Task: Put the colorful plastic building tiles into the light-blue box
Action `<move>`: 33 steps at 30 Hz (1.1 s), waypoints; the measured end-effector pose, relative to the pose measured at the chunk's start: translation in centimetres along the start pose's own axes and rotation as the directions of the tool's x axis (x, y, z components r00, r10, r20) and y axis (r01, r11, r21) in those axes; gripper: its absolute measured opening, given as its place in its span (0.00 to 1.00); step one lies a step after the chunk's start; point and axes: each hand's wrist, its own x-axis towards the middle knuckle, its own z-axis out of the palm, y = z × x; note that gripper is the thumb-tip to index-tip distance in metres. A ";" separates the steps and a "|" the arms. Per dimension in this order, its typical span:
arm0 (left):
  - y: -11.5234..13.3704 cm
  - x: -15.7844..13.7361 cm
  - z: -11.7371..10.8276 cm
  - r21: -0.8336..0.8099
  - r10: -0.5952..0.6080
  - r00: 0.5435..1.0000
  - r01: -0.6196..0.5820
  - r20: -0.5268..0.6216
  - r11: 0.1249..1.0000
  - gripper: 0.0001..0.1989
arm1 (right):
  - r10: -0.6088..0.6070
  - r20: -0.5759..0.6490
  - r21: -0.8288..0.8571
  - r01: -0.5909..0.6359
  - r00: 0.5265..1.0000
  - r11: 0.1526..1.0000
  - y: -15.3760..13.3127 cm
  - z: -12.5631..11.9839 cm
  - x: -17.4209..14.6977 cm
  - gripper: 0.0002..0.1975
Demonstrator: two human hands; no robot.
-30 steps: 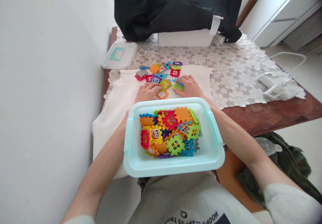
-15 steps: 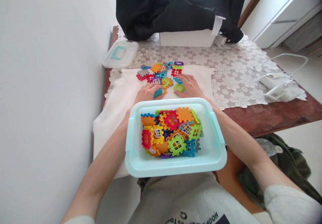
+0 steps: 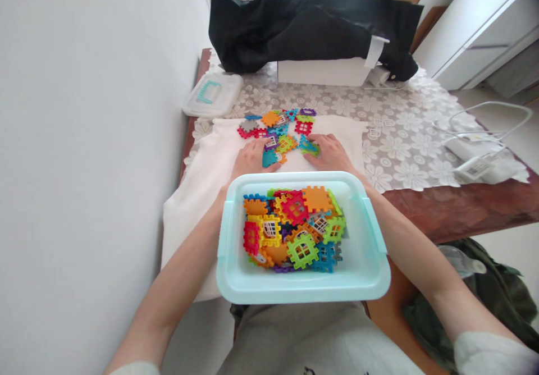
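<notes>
My left hand (image 3: 251, 160) rests on the white cloth (image 3: 197, 195) at the left side of a loose pile of plastic building pieces. Its thumb and fingers are apart, curved about a teal square piece (image 3: 269, 159). Across the pile, my right hand (image 3: 332, 151) lies with parted, bent fingers against a blue piece (image 3: 309, 141) and a green piece (image 3: 311, 151). Between the hands are a yellow-green window piece (image 3: 287, 143) and a purple-framed one (image 3: 272, 141). Nearer my body, a light turquoise tub (image 3: 303, 291) holds many more such pieces, over my forearms.
A clear lid (image 3: 214, 95) with a turquoise handle lies at the table's back left. Black fabric (image 3: 311, 27) covers a white box (image 3: 322, 73) at the back. White cables and a pale device (image 3: 480, 164) sit on the right. A wall (image 3: 105, 83) borders the left.
The whole view has shifted, so everything appears slightly lower and further right. More of the teal piece by my left hand and the blue piece by my right fingers shows now.
</notes>
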 end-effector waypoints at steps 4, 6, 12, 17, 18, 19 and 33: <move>0.2 0.0 -0.1 -0.064 -0.046 0.999 0.048 0.023 0.997 0.31 | -0.015 -0.014 0.020 0.015 1.000 1.000 0.1 -0.1 0.1 0.21; 0.2 0.0 0.0 -0.074 -0.057 0.998 0.058 0.017 0.996 0.29 | -0.010 -0.026 0.037 0.011 1.000 0.999 0.1 -0.1 0.0 0.24; -0.3 -0.4 0.3 -0.152 -0.083 0.996 0.080 -0.017 0.985 0.29 | -0.021 -0.003 0.065 0.021 1.000 0.998 0.2 -0.3 -0.1 0.15; -1.0 -0.1 0.8 -0.212 -0.004 1.000 0.010 0.028 0.977 0.24 | 0.024 -0.009 0.082 -0.024 1.000 0.996 0.0 -0.5 -0.2 0.04; -1.1 0.0 0.9 -0.215 0.006 1.000 0.000 0.024 0.977 0.25 | 0.031 -0.004 0.086 -0.030 1.000 0.996 0.0 -0.5 -0.2 0.04; -1.3 0.0 0.9 -0.217 0.016 1.000 -0.012 0.016 0.976 0.26 | 0.035 0.000 0.084 -0.035 0.999 0.996 -0.1 -0.5 -0.3 0.05; -0.8 -0.2 -0.3 -0.138 0.005 0.998 0.003 0.056 0.990 0.26 | 0.173 -0.001 0.487 -0.150 0.985 0.860 -0.7 -1.7 0.5 0.16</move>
